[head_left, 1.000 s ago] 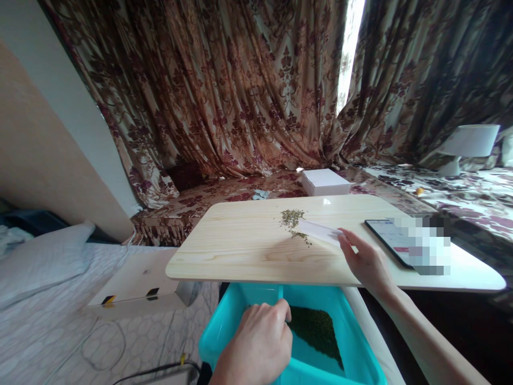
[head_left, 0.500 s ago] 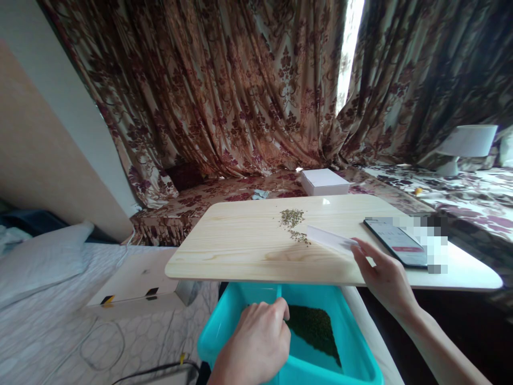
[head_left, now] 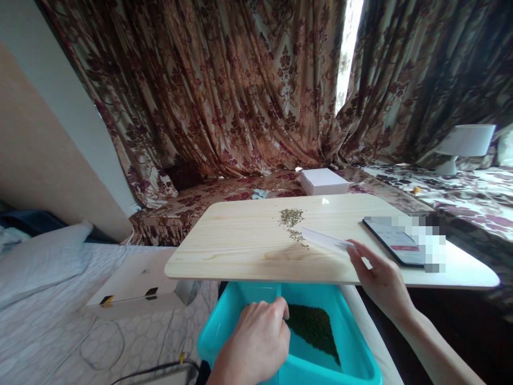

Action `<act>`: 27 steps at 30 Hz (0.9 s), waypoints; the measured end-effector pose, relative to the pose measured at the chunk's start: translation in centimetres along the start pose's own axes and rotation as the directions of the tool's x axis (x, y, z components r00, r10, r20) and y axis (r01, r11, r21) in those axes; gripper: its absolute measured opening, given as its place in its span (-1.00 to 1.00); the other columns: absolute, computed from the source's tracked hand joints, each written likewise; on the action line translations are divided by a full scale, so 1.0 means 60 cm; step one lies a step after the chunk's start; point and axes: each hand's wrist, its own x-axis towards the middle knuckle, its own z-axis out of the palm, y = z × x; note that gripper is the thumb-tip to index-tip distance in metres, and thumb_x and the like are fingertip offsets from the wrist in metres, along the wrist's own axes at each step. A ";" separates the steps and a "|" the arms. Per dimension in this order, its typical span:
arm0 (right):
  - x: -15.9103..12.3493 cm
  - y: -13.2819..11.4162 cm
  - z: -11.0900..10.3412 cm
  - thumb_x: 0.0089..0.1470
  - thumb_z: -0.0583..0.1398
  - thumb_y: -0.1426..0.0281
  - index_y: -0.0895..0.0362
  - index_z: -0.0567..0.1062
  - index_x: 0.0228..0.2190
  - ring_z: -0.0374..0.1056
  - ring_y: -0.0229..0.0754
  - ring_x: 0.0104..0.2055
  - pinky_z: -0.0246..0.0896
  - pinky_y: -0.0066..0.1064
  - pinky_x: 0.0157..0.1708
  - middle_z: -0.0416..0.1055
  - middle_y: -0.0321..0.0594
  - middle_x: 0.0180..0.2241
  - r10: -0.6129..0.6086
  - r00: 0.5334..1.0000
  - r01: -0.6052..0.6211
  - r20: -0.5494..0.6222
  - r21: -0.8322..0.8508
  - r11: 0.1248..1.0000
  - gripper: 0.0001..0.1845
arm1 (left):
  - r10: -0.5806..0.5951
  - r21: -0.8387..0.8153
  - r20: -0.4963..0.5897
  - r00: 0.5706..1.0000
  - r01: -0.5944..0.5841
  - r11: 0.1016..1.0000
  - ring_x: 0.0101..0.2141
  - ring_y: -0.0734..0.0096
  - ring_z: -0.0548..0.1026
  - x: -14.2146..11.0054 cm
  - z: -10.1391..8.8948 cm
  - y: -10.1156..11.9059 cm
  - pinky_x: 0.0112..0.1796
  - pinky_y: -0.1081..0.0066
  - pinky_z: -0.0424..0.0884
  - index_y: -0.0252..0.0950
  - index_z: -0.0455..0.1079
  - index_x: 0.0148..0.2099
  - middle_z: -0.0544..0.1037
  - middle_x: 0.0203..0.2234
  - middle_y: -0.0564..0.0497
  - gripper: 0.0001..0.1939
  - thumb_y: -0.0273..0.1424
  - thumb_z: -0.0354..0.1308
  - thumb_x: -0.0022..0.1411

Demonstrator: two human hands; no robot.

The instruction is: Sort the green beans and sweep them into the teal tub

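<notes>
My right hand [head_left: 380, 275] pinches the end of a thin white card [head_left: 325, 239] just above the wooden board [head_left: 232, 240]. The card's far end is beside a thin trail of small greenish-brown grains [head_left: 297, 235], and a larger patch of the same grains [head_left: 292, 215] lies behind it. My left hand [head_left: 258, 337] is closed, fingers curled down over the middle of a turquoise divided bin [head_left: 352, 347]. Its fingertips are hidden, so I cannot tell what they hold. Dark greenish grains [head_left: 316, 326] fill part of the bin's right compartment.
A phone [head_left: 395, 243] lies on the board's right side. Behind the board sits a white box [head_left: 324, 181] on patterned fabric. At left, a white case [head_left: 136, 278] and a cable [head_left: 152, 371] rest on the bed [head_left: 60, 342]. A lamp [head_left: 468, 141] stands far right.
My right hand has moved the card slightly left, closer to the trail of grains. The left hand stays in place over the bin.
</notes>
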 end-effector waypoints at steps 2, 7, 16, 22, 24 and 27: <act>0.000 0.001 0.003 0.25 0.12 0.21 0.07 0.63 -0.22 0.63 -0.03 -0.33 0.55 -0.35 -0.32 0.69 -0.13 -0.25 -0.005 1.000 0.005 0.005 -0.015 1.000 -0.68 | 0.001 -0.004 -0.007 1.000 -0.001 1.000 -0.05 0.11 0.50 0.001 0.000 -0.001 -0.01 0.23 0.32 -0.19 0.42 -0.02 0.59 -0.15 -0.10 -0.62 -0.42 -0.19 0.31; -0.009 -0.006 0.002 0.26 0.12 0.23 0.07 0.63 -0.21 0.64 -0.05 -0.31 0.55 -0.35 -0.26 0.69 -0.15 -0.22 -0.042 0.998 0.040 0.047 0.051 0.998 -0.70 | -0.007 -0.010 -0.008 1.000 0.007 1.000 -0.05 0.12 0.50 0.001 0.001 -0.002 -0.02 0.24 0.32 -0.18 0.41 -0.01 0.59 -0.16 -0.10 -0.63 -0.43 -0.18 0.31; -0.019 0.019 -0.013 0.24 0.15 0.12 0.10 0.64 -0.22 0.63 0.00 -0.36 0.56 -0.32 -0.38 0.69 -0.09 -0.27 0.008 1.000 -0.007 -0.029 0.065 0.998 -0.62 | -0.012 -0.009 -0.007 1.000 0.012 1.000 -0.05 0.12 0.50 -0.002 -0.003 -0.001 0.00 0.24 0.32 -0.19 0.41 0.00 0.59 -0.15 -0.10 -0.62 -0.43 -0.19 0.31; -0.029 0.016 -0.017 0.24 0.16 0.12 0.08 0.64 -0.22 0.63 -0.03 -0.37 0.57 -0.34 -0.38 0.69 -0.12 -0.28 0.000 1.000 0.001 -0.013 0.128 0.992 -0.64 | -0.019 -0.016 -0.007 1.000 0.019 1.000 -0.04 0.11 0.50 -0.001 -0.005 0.001 0.00 0.25 0.32 -0.20 0.41 0.00 0.59 -0.15 -0.11 -0.61 -0.44 -0.19 0.30; -0.026 0.013 -0.015 0.24 0.15 0.10 0.09 0.64 -0.23 0.63 -0.02 -0.35 0.57 -0.35 -0.38 0.69 -0.11 -0.27 0.020 1.000 -0.018 -0.014 0.127 0.992 -0.62 | -0.019 -0.015 -0.001 1.000 0.019 1.000 -0.04 0.12 0.49 -0.001 -0.004 -0.001 0.01 0.25 0.32 -0.20 0.41 0.01 0.59 -0.14 -0.11 -0.61 -0.44 -0.19 0.30; -0.022 0.011 -0.010 0.24 0.15 0.10 0.10 0.64 -0.24 0.63 0.00 -0.32 0.57 -0.33 -0.34 0.69 -0.09 -0.28 0.026 1.000 -0.025 -0.016 0.096 0.995 -0.61 | -0.021 -0.018 -0.002 1.000 0.021 1.000 -0.03 0.14 0.49 0.000 -0.004 -0.004 0.02 0.27 0.31 -0.20 0.41 0.01 0.59 -0.14 -0.10 -0.61 -0.44 -0.18 0.31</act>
